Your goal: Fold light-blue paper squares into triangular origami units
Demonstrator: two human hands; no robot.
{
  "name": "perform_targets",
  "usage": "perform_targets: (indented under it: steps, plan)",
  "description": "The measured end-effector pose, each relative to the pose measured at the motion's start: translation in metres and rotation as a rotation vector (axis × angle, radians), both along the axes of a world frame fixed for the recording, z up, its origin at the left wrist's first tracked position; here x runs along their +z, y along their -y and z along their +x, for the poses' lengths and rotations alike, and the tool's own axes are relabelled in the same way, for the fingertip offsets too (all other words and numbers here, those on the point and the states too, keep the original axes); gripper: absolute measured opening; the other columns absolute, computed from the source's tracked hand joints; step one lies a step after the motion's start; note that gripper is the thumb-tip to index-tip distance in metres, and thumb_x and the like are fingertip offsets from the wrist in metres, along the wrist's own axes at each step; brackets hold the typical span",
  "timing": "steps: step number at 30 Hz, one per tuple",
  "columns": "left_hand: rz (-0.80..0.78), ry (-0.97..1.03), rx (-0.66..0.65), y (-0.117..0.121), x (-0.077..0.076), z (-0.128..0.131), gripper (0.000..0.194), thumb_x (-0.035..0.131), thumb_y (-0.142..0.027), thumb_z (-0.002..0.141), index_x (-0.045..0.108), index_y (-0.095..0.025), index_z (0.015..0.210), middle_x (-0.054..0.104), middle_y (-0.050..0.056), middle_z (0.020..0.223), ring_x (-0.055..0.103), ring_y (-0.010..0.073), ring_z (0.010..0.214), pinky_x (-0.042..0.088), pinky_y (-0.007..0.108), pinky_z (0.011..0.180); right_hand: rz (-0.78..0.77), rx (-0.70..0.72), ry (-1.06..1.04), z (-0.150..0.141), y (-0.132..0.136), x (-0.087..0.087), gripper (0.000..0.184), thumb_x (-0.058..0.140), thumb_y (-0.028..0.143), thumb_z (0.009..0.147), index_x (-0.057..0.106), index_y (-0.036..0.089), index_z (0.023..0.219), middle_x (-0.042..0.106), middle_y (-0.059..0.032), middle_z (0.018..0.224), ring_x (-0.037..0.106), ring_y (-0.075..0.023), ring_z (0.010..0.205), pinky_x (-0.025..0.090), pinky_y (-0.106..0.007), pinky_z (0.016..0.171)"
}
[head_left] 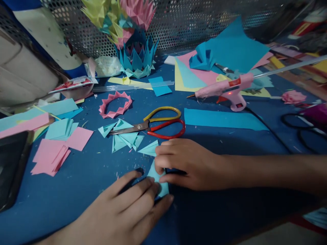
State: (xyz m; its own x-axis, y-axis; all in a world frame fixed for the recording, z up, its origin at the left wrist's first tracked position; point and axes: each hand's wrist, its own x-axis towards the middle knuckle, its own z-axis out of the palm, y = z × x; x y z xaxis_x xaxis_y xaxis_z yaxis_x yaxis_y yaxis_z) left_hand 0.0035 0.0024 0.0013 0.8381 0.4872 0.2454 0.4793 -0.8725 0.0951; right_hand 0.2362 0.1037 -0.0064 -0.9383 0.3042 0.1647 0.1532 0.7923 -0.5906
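Observation:
A small piece of light blue paper [163, 191] lies on the blue table, partly hidden under my fingers. My left hand [133, 204] rests palm down over it, fingers stretched out and some fingertips touching it. From the right, my right hand [186, 163] has its fingers curled, with thumb and fingertips closed on the paper's upper part. Just beyond are several folded light blue triangles [125, 139]. Scissors [153, 124] with one yellow and one red handle lie with their blades across those triangles. Behind them sits a pink ring of folded paper points [116, 104].
Pink paper squares [52, 154] and light blue squares [61, 129] are stacked left, beside a dark phone-like device [12, 166]. A pink glue gun [227, 91] with a lit orange light stands right, near a blue strip [222, 119]. Paper flowers [138, 56] stand at the back.

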Motion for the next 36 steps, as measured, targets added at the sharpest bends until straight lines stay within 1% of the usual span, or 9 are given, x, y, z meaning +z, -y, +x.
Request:
perform_targets:
  steps: [9, 13, 15, 17, 19, 23, 28, 30, 36]
  plan:
    - [-0.026, -0.008, -0.010, 0.001, -0.001, 0.000, 0.048, 0.021, -0.016, 0.109, 0.061, -0.020, 0.134, 0.072, 0.001, 0.114, 0.059, 0.0177, 0.115, 0.012, 0.038, 0.123, 0.163, -0.007, 0.076, -0.001, 0.005, 0.002, 0.025, 0.042, 0.036, 0.104, 0.057, 0.018, 0.094, 0.059, -0.0032, 0.091, 0.047, -0.0177, 0.078, 0.032, -0.031, 0.071]
    - [0.013, 0.108, 0.045, 0.001, -0.004, 0.002, 0.053, 0.018, -0.014, 0.109, 0.067, -0.019, 0.126, 0.072, 0.003, 0.109, 0.059, 0.0177, 0.113, 0.017, 0.039, 0.122, 0.212, -0.016, 0.102, -0.002, 0.008, 0.003, 0.023, 0.042, 0.033, 0.103, 0.057, 0.019, 0.093, 0.059, -0.0032, 0.090, 0.046, -0.0189, 0.077, 0.031, -0.033, 0.069]
    - [-0.016, 0.028, 0.018, 0.000, -0.005, 0.003, 0.049, 0.020, -0.016, 0.109, 0.064, -0.020, 0.131, 0.071, 0.002, 0.114, 0.058, 0.0176, 0.115, 0.017, 0.038, 0.121, 0.229, -0.022, 0.112, -0.002, 0.009, 0.003, 0.021, 0.043, 0.031, 0.102, 0.057, 0.019, 0.093, 0.058, -0.0031, 0.090, 0.047, -0.0195, 0.078, 0.030, -0.033, 0.069]
    - [0.012, 0.082, 0.031, 0.001, -0.008, 0.003, 0.052, 0.018, -0.013, 0.109, 0.067, -0.020, 0.127, 0.072, 0.002, 0.111, 0.059, 0.0174, 0.113, 0.017, 0.038, 0.121, 0.239, -0.030, 0.118, -0.003, 0.010, 0.004, 0.020, 0.043, 0.031, 0.102, 0.056, 0.019, 0.093, 0.058, -0.0030, 0.090, 0.047, -0.0198, 0.078, 0.030, -0.033, 0.069]
    - [-0.007, 0.048, 0.022, 0.003, -0.011, 0.003, 0.051, 0.019, -0.014, 0.109, 0.064, -0.019, 0.131, 0.071, 0.002, 0.115, 0.058, 0.0177, 0.115, 0.017, 0.039, 0.121, 0.242, -0.037, 0.120, -0.003, 0.011, 0.004, 0.020, 0.043, 0.030, 0.102, 0.056, 0.019, 0.093, 0.058, -0.0030, 0.090, 0.046, -0.0199, 0.077, 0.030, -0.034, 0.069]
    - [0.026, 0.134, 0.050, 0.005, -0.013, 0.001, 0.053, 0.017, -0.013, 0.109, 0.065, -0.018, 0.129, 0.071, 0.003, 0.113, 0.058, 0.0182, 0.115, 0.019, 0.041, 0.121, 0.256, -0.050, 0.127, -0.005, 0.012, 0.005, 0.022, 0.041, 0.030, 0.102, 0.057, 0.019, 0.092, 0.058, -0.0034, 0.090, 0.046, -0.0199, 0.075, 0.029, -0.034, 0.068]
    - [-0.030, -0.003, -0.015, 0.001, -0.002, -0.001, 0.047, 0.022, -0.015, 0.109, 0.062, -0.016, 0.133, 0.071, 0.002, 0.118, 0.057, 0.0175, 0.117, 0.014, 0.038, 0.123, 0.239, -0.064, 0.131, -0.005, 0.014, 0.006, 0.020, 0.043, 0.028, 0.101, 0.057, 0.019, 0.090, 0.059, -0.0039, 0.089, 0.044, -0.0195, 0.074, 0.030, -0.033, 0.068]
    - [-0.043, -0.002, 0.018, 0.000, 0.001, -0.001, 0.045, 0.023, -0.019, 0.110, 0.060, -0.013, 0.135, 0.071, 0.003, 0.116, 0.057, 0.0174, 0.117, 0.011, 0.037, 0.124, 0.223, -0.067, 0.130, -0.004, 0.014, 0.006, 0.019, 0.043, 0.027, 0.101, 0.057, 0.019, 0.090, 0.059, -0.0040, 0.090, 0.044, -0.0192, 0.074, 0.030, -0.033, 0.069]
    - [-0.076, -0.021, 0.028, 0.000, -0.001, 0.000, 0.044, 0.025, -0.019, 0.109, 0.057, -0.012, 0.138, 0.070, 0.003, 0.119, 0.054, 0.0172, 0.120, 0.009, 0.037, 0.124, 0.219, -0.070, 0.122, -0.004, 0.014, 0.004, 0.019, 0.044, 0.028, 0.100, 0.058, 0.019, 0.091, 0.058, -0.0038, 0.090, 0.044, -0.0195, 0.076, 0.030, -0.033, 0.069]
